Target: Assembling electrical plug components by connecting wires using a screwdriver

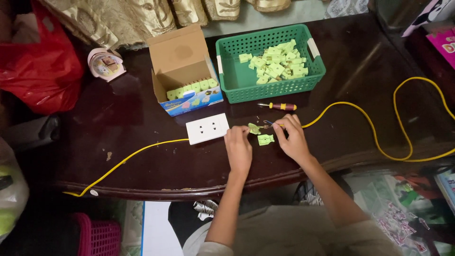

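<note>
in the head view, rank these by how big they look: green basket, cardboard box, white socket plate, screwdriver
1. green basket
2. cardboard box, open flap counted; not far behind the basket
3. white socket plate
4. screwdriver, about as long as the plate but far thinner

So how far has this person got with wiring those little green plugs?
Finished-looking plugs fill the cardboard box. Now the left hand holds an open plug half while the right hand brings the yellow cable end; its cover lies loose. The green basket holds more parts.

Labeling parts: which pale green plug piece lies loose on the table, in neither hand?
The pale green plug piece on the dark table between the hands; another is at the left hand's fingertips, the rest fill the green basket.
</note>
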